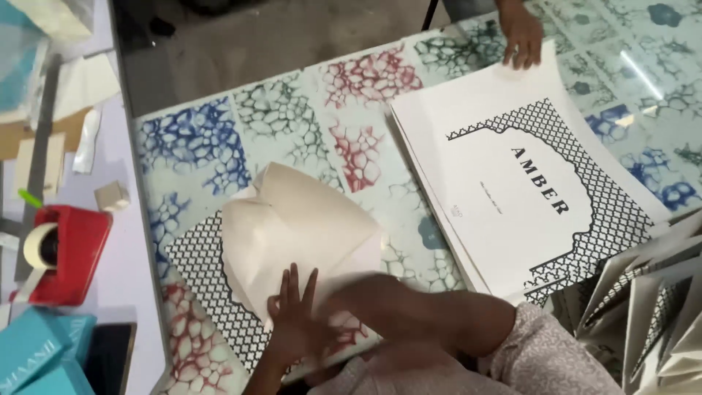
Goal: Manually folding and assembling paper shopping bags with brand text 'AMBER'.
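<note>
A cream sheet (292,219) with a black lattice border lies partly folded on the patterned table (197,146). My left hand (292,318) rests flat on its lower edge, fingers spread. My right hand (349,291) is blurred; it lies on the sheet's lower right part, with the forearm reaching in from a pink sleeve (545,358). Whether it grips the paper cannot be told. To the right lies a stack of white printed sheets (504,132) with the same lattice design.
Another person's hand (522,35) touches the stack's far corner. A red tape dispenser (69,256), teal boxes (36,358) and a small cream block (112,196) sit at the left. Folded sheets (658,307) stand at the right edge.
</note>
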